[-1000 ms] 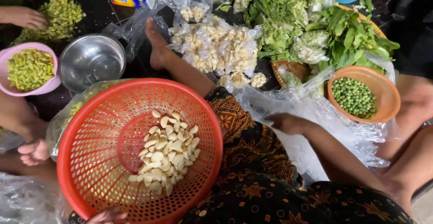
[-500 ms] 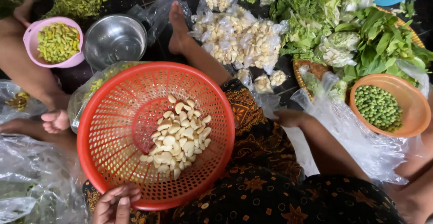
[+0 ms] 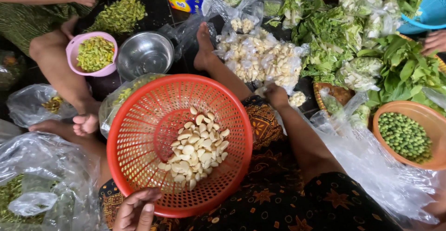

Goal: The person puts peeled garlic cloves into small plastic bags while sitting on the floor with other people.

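The left hand (image 3: 137, 208), fingers curled on its rim, steadies the round red plastic basket (image 3: 139, 119) of peeled garlic cloves (image 3: 195, 149) on the lap while the right hand (image 3: 276, 95), finger state indiscernible, reaches the clear-bagged garlic pile (image 3: 260, 59); the collecting step appears underway, requiring a firm pinch.

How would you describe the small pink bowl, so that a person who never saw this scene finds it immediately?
Start at the big round red plastic basket holding peeled garlic cloves, which the left hand grips at its near rim. Beyond its far-left edge stands a shiny round steel bowl, and directly left of that sits the small pink plastic bowl. It alone is pink, and it holds yellow-green pieces.
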